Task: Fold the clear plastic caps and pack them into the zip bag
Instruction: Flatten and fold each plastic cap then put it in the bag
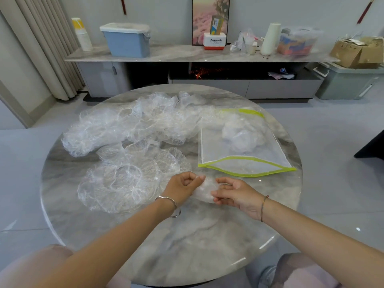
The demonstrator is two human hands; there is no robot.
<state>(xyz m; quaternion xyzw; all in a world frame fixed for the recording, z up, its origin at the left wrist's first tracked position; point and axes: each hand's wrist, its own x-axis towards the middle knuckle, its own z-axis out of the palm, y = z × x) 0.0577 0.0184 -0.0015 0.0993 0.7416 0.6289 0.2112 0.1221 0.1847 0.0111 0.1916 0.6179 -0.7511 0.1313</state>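
Observation:
A small folded clear plastic cap (204, 192) is held just above the round marble table (187, 242). My left hand (182, 187) pinches its left side and my right hand (234, 193) pinches its right side. A flat, spread-out clear cap (118, 183) lies just left of my hands. A long heap of several crumpled clear caps (133, 125) stretches across the far half of the table. The clear zip bag (241, 150) with a yellow-green rim lies to the right, its mouth facing me and open, with bundled caps (241, 134) inside.
Behind the table runs a low marble sideboard (178, 55) with a blue bin (127, 40), cups, a white roll and boxes. A grey storage box (349, 82) stands on the floor at the right. My knees show below the table's near edge.

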